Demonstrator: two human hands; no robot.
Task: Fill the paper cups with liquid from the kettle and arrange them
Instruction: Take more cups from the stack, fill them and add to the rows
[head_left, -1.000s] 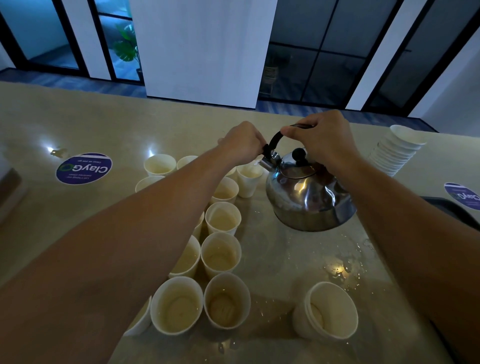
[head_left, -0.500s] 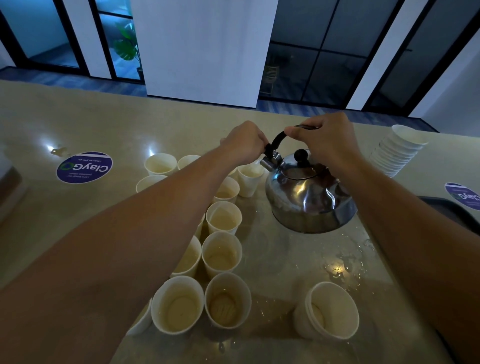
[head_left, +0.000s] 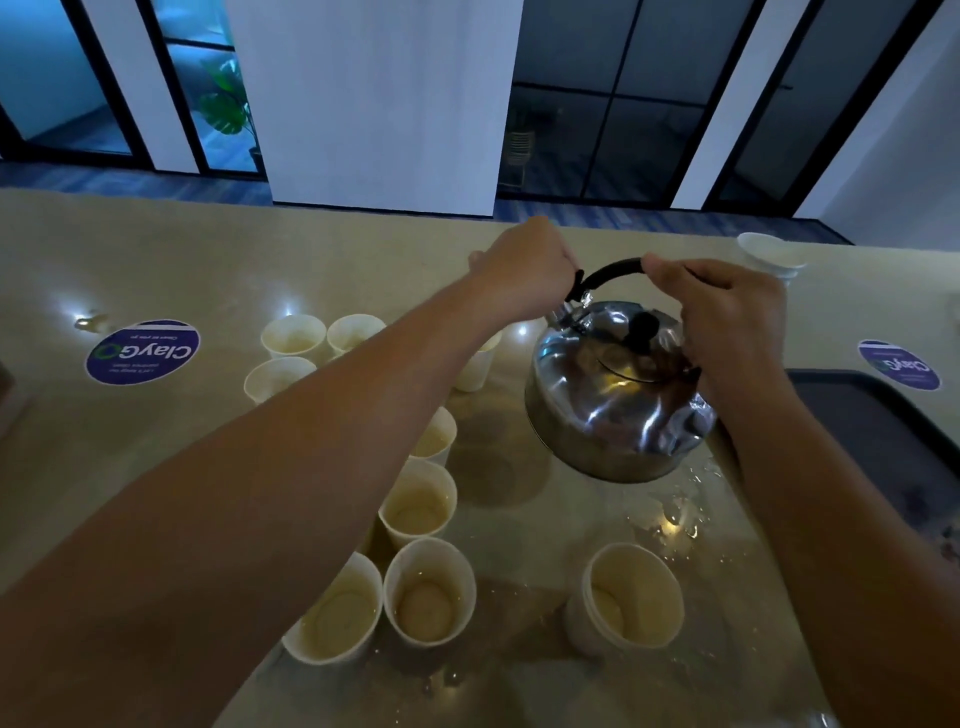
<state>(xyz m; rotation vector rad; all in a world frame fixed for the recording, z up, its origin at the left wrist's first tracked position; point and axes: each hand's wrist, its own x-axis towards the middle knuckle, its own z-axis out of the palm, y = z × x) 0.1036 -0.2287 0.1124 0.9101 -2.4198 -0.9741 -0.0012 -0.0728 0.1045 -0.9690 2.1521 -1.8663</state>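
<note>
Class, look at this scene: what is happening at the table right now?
A person holds a steel kettle above the table, the right hand gripping its black handle, the left hand at the spout end. Paper cups stand in rows under the left arm, most holding liquid. One cup stands apart, near spilled drops.

left forearm (head_left: 291, 467) hides several paper cups (head_left: 415, 512) in the left row | kettle (head_left: 618, 395) spout end hidden behind left hand (head_left: 530, 275) | cup stack (head_left: 769, 254) at 1 o'clock mostly behind right hand (head_left: 727, 317) | dark tray (head_left: 883, 431) cut at 3 o'clock edge | sticker (head_left: 898, 364) print too small to read
</note>
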